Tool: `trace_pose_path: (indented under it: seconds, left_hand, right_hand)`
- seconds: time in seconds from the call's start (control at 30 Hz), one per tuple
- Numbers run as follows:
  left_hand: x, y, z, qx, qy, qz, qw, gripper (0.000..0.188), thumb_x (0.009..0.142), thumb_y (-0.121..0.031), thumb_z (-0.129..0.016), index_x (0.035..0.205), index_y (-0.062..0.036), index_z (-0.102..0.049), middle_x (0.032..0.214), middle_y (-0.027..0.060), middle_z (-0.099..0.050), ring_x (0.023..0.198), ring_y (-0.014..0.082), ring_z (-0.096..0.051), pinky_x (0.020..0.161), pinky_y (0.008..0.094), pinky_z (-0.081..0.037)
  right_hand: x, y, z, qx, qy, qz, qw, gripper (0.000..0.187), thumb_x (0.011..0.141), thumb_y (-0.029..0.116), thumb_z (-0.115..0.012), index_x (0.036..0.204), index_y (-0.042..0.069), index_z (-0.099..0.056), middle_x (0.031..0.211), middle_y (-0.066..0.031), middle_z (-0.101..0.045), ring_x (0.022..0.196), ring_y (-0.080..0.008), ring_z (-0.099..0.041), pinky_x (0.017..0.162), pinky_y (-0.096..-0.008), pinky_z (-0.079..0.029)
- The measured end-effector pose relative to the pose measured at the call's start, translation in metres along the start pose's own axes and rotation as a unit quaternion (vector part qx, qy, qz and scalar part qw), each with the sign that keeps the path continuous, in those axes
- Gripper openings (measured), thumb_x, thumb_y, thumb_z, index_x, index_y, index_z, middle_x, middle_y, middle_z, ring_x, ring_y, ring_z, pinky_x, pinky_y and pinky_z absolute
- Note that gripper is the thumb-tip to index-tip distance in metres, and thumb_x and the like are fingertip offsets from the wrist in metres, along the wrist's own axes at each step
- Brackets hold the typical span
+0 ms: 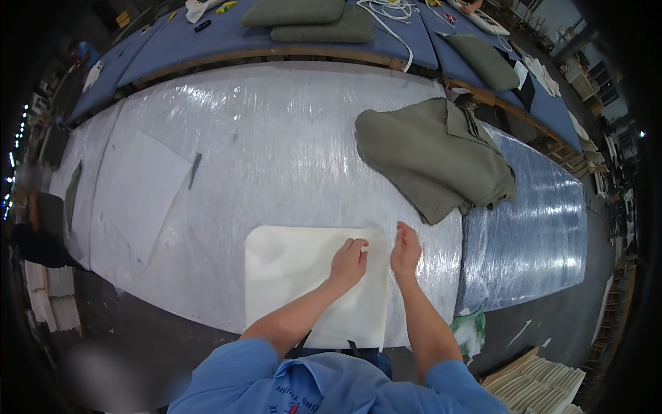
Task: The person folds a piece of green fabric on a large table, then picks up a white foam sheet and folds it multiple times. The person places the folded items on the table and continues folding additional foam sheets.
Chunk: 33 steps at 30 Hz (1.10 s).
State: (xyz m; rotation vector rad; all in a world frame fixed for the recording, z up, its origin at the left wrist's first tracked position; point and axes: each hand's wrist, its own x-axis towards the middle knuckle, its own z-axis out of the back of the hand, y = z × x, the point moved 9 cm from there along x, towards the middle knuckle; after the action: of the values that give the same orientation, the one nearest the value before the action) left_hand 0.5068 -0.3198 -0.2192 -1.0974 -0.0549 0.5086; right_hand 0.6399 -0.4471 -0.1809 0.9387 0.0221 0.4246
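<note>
The cream sheet [289, 283] lies flat under the left hand [349, 263] and reaches from there leftward and back to the wearer's body. Its far left corner, ahead and to the left of that hand, is rounded. The left hand is over the sheet's right part, near the far edge, with fingers bent and knuckles raised; whether the fingertips press or pinch the sheet cannot be told.

The right hand [405, 250] is just beyond the sheet's right edge, near the left hand but apart from it. Its fingers point forward, loosely curved, and the hand grips nothing visible.

Below both hands is a table [276, 152] covered in shiny plastic wrap. Ahead and to the right of the right hand, well apart from it, lies a heap of green cloth [427, 152], loosely folded. Well to the left of the left hand are a pale grey sheet [141, 193] and, by its right corner, a narrow dark strip [196, 171].

Far ahead of both hands, a blue table [179, 45] bears two stacked green cushions [324, 32] and a coil of white cord [393, 10]. Behind and to the right of the right hand stands a stack of cream pieces [538, 386].
</note>
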Motion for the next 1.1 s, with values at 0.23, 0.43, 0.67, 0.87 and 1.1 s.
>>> trace_pose_path:
  seconds: [0.23, 0.43, 0.67, 0.87, 1.1]
  left_hand:
    - [-0.032, 0.007, -0.035, 0.288, 0.011, -0.076, 0.955, 0.074, 0.1, -0.037, -0.055, 0.161, -0.003, -0.031, 0.169, 0.016, -0.022, 0.158, 0.0369, -0.013, 0.126, 0.0576, -0.009]
    - [-0.03, 0.02, -0.038, 0.328, 0.015, -0.073, 0.942, 0.078, 0.103, -0.045, -0.048, 0.164, -0.0034, -0.023, 0.173, 0.016, -0.013, 0.16, 0.0368, -0.008, 0.127, 0.0585, -0.003]
    - [-0.029, 0.023, -0.033, 0.314, 0.016, -0.072, 0.947, 0.076, 0.102, -0.045, -0.048, 0.161, -0.0016, -0.029, 0.171, 0.0185, -0.018, 0.159, 0.0387, -0.01, 0.127, 0.0595, -0.004]
    - [-0.033, 0.021, -0.034, 0.293, 0.014, -0.084, 0.952, 0.075, 0.101, -0.045, -0.05, 0.157, 0.003, -0.035, 0.169, 0.0211, -0.024, 0.159, 0.0402, -0.012, 0.127, 0.0589, -0.006]
    - [-0.037, 0.017, -0.031, 0.278, -0.001, -0.103, 0.955, 0.073, 0.102, -0.044, -0.05, 0.157, 0.0018, -0.035, 0.169, 0.0203, -0.022, 0.159, 0.0374, -0.012, 0.128, 0.056, -0.007]
  right_hand:
    - [-0.031, -0.007, -0.078, -0.206, 0.182, 0.146, 0.95, 0.052, 0.103, 0.032, -0.052, 0.151, 0.011, -0.051, 0.145, -0.0156, -0.056, 0.131, -0.0389, -0.052, 0.11, -0.0556, -0.039]
    - [-0.011, -0.031, -0.096, -0.176, 0.262, 0.021, 0.949, 0.043, 0.104, 0.03, -0.05, 0.141, 0.01, -0.06, 0.142, -0.0168, -0.06, 0.128, -0.0402, -0.055, 0.107, -0.0522, -0.042]
    - [0.0, 0.01, -0.101, -0.176, 0.235, 0.131, 0.947, 0.039, 0.106, 0.033, -0.048, 0.132, 0.011, -0.067, 0.132, -0.0138, -0.066, 0.124, -0.0364, -0.057, 0.102, -0.0521, -0.044]
    - [-0.012, -0.005, -0.114, -0.226, 0.24, 0.106, 0.938, 0.039, 0.106, 0.037, -0.048, 0.125, 0.012, -0.071, 0.127, -0.01, -0.068, 0.118, -0.0364, -0.058, 0.097, -0.0523, -0.047]
    - [-0.008, -0.016, -0.116, -0.226, 0.225, 0.084, 0.944, 0.041, 0.105, 0.041, -0.049, 0.125, 0.013, -0.071, 0.124, -0.0093, -0.068, 0.115, -0.0349, -0.059, 0.097, -0.0502, -0.047]
